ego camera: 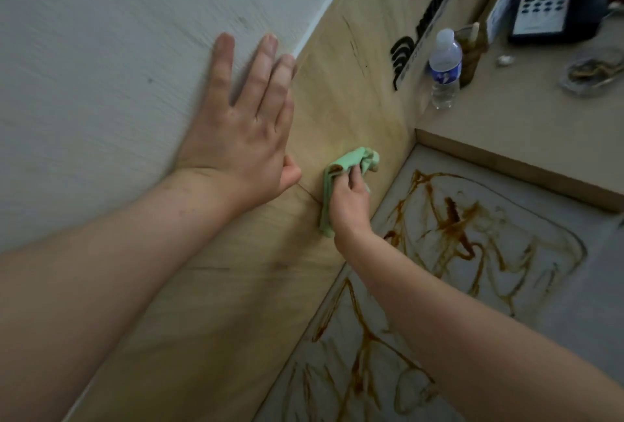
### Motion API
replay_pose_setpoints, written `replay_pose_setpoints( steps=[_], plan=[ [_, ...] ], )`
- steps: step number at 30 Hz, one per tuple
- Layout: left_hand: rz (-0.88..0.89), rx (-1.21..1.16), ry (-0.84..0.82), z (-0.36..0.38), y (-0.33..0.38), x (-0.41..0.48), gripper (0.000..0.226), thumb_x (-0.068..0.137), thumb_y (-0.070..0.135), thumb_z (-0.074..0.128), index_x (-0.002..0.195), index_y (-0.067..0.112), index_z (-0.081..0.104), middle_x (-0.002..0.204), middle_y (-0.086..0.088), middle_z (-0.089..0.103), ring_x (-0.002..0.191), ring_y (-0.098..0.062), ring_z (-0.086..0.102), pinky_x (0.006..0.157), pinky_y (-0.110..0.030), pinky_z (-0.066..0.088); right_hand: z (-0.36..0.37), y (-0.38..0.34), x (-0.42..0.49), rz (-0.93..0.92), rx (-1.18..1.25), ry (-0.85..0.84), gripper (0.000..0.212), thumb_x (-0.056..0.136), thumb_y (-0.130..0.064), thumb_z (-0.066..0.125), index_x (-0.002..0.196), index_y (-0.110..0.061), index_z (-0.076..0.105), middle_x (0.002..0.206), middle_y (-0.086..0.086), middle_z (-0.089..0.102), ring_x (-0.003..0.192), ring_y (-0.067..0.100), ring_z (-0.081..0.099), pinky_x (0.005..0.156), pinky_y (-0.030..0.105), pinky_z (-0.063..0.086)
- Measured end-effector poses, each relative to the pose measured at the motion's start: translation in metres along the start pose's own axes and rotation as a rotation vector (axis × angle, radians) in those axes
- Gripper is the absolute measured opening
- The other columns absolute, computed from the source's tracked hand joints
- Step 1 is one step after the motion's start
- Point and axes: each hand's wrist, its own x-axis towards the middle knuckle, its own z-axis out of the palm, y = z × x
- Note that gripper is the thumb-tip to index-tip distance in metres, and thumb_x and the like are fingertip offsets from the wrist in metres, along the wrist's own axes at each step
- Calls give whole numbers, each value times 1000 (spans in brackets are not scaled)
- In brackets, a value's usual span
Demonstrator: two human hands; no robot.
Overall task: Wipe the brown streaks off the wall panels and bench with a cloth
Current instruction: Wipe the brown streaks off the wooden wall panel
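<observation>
**Centre frame: green cloth pressed to the wood panel**

Centre of the frame, and the right hand [349,200] has its grip bunched round a soft light-green cloth [344,161], with the fingers curled over the wad and pushing it flat against the tan wood-grain wall panel [354,94]. Up and to the left, the left hand [250,124] lies spread with straight fingers, palm across the seam where that panel meets the white textured wall [101,67]. It looks like a brace.

The cloth looks limp and light, with nothing stiff about it. It folds wherever the fingers push, and a loose tail hangs below the wrist. A brown smudge shows on its upper fold, so it seems to soak up what it meets. The best hold is probably in the thick of the wad with a clean face turned outward, or the smudge could go back onto the wood.

The panel around the cloth looks nearly clean, with a few thin dark marks higher up. Lower right, the pale grey worktop [574,307] is laced with thick brown streaks [452,222] that no wiping has reached. A clear plastic water bottle [445,67] stands upper right, well apart.
</observation>
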Motion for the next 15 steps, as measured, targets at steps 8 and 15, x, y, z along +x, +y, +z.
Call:
replay_pose_setpoints(
  steps=[8,15],
  plan=[
    [-235,-491,-13,-16,24,-31,78,95,42,34,160,2,22,171,-17,11,158,-35,3,128,-52,-3,-28,-21,-83,56,3,-256,35,106,-34,47,133,-21,66,123,7,71,106,18,68,89,43,61],
    [-473,-1099,13,-10,47,-213,33,84,20,45,114,11,55,121,-7,54,114,-26,45,102,-41,41,-47,-19,-165,280,-68,-429,38,109,-27,38,125,-12,69,115,13,76,111,35,71,86,54,61]
  ],
)
